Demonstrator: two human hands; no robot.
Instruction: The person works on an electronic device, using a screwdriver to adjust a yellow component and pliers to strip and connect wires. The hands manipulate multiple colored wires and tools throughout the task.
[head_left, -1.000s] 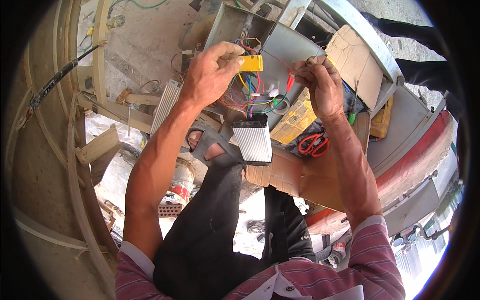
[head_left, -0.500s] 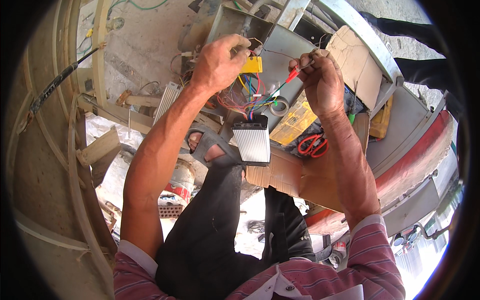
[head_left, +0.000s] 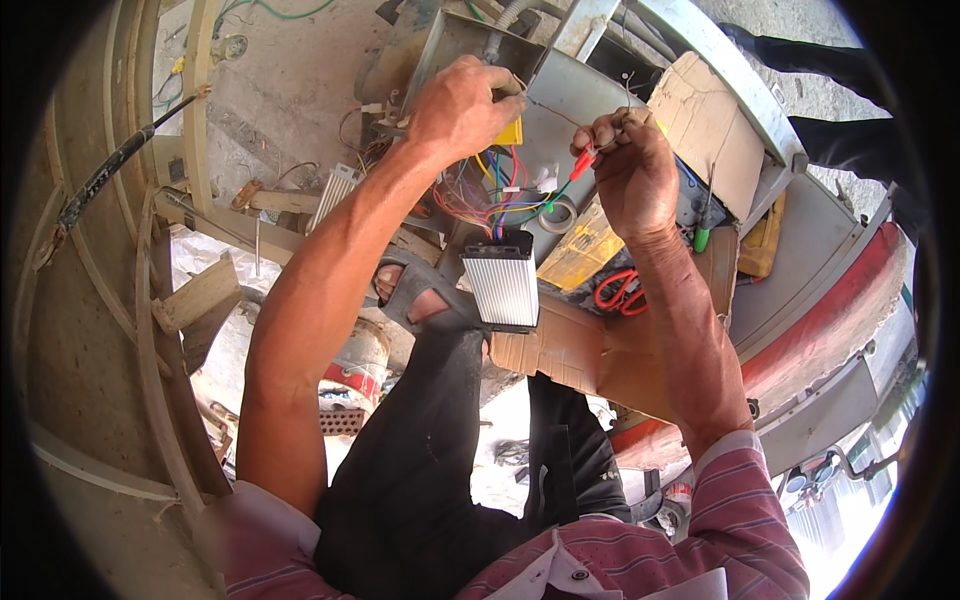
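Over the grey metal panel [head_left: 572,88], the left hand [head_left: 460,112] pinches a thin wire [head_left: 553,109], the right hand [head_left: 637,175] its far stretch, red clip [head_left: 582,164] at its fingertips, seemingly keeping it straight; nearer, the finned box [head_left: 500,285] sits within its coloured leads' [head_left: 500,226] reach.

- Thin reddish-brown wire [head_left: 553,109]: stretched, sloping slightly, between the left fingers [head_left: 506,80] and right fingers [head_left: 634,130].
- Red clip [head_left: 582,164]: tilted, its upper end at the right fingertips, a green lead running off below them.
- Yellow piece [head_left: 512,132]: flat-faced, just below the left fingers, partly hidden by the hand.
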